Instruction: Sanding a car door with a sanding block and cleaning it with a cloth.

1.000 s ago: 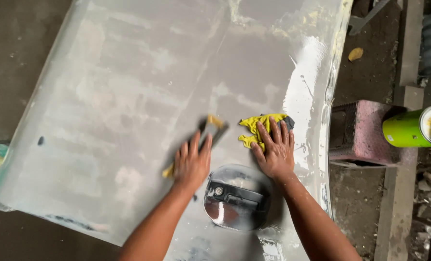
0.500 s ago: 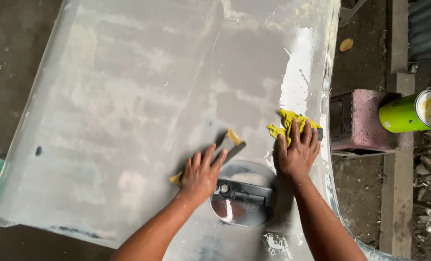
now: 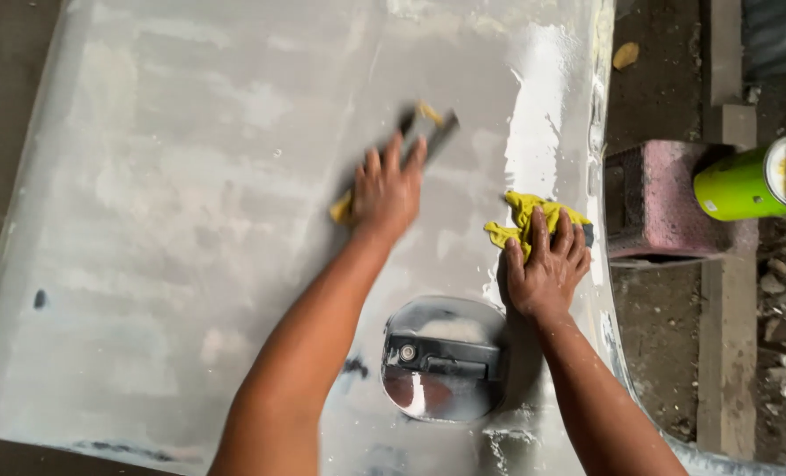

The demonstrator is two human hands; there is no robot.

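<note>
A large grey, primer-dull car body panel (image 3: pixel 190 220) fills the view, with a recessed door handle (image 3: pixel 441 366) near its lower edge. My left hand (image 3: pixel 389 189) presses flat on a long dark sanding block (image 3: pixel 424 132) with yellow paper under it, in the upper middle of the panel. My right hand (image 3: pixel 547 264) rests spread on a yellow cloth (image 3: pixel 525 216) near the panel's right edge, beside a wet, shiny streak (image 3: pixel 534 115).
A reddish block (image 3: pixel 666 198) stands just right of the panel, with a green can (image 3: pixel 745 181) lying on its side against it. Wooden beams (image 3: pixel 728 264) and dirty ground lie further right. Dark floor borders the panel on the left.
My left hand has slid the sanding block up and away from the door handle. My right hand with the yellow cloth has come down slightly along the right edge.
</note>
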